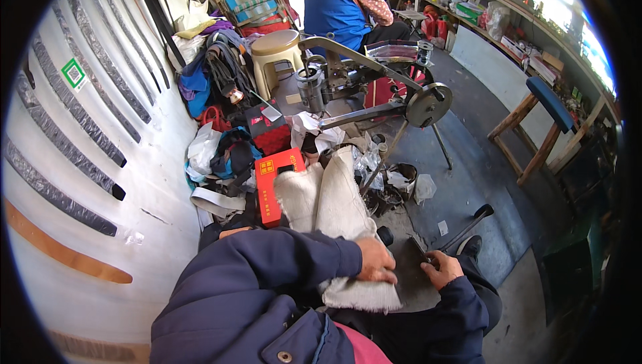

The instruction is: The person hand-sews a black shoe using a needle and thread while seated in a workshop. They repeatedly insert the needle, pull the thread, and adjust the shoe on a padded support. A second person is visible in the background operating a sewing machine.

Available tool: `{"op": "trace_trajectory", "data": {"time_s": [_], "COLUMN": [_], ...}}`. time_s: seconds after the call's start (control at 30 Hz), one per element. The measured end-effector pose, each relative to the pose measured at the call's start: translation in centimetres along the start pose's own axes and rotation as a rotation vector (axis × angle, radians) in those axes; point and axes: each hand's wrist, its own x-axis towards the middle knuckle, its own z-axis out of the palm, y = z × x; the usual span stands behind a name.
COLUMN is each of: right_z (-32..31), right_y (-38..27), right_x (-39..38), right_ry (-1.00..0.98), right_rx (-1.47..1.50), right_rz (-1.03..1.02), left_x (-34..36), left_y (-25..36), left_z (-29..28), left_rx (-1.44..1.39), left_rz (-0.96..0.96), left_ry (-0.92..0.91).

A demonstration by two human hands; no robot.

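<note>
A cream-coloured coarse cloth (346,197) is draped over my lap and runs forward past my knees. My left hand (376,260) lies on its right edge with the fingers curled in. What those fingers hold, if anything, is hidden beneath them. To the right, my right hand (441,269) pinches a thin dark flat piece (418,250) between thumb and fingers, its edge tilted up. A grey-brown surface (414,285) shows between the two hands; its kind is unclear.
A hand-cranked sewing machine (394,100) on thin legs stands ahead. Left of it are a red box (275,187), bags and a beige stool (275,56). A wooden stool with a blue seat (550,104) is at the right. A person in a blue vest (334,13) sits beyond.
</note>
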Motion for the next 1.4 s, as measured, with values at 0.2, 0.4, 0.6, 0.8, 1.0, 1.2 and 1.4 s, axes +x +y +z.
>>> {"op": "trace_trajectory", "data": {"time_s": [0.2,0.4,0.6,0.8,1.0,1.2,1.4], "right_z": [1.1,1.2,0.8,1.2,1.5,1.3,2.0], "right_y": [2.0,2.7,2.4,3.4,3.2,2.7,3.8], "right_x": [0.3,0.7,0.0,-0.5,-0.7,-0.2,0.0], "right_ry": [0.047,0.023,-0.103,-0.082,-0.192,-0.219,-0.204], "right_rx": [-0.070,-0.022,0.058,0.024,0.091,0.078,-0.019], "right_rz": [-0.113,-0.133,0.016,-0.018,0.108,0.144,0.134], "left_x": [-4.3,-19.4,-42.1,-50.7,-50.7,-41.7,-25.5], "left_y": [-4.1,-6.2,-7.1,-4.1,-4.4,-6.5,-11.9], "left_z": [-9.3,-20.1,-11.3,10.5,11.2,4.4,4.7], "left_rx": [0.289,0.543,0.579,0.076,0.048,0.177,-0.091], "left_rz": [-0.193,-0.607,-1.346,-2.014,-1.967,-1.540,-1.030], "left_ry": [0.365,0.548,0.243,-0.203,-0.107,0.324,0.439]}}
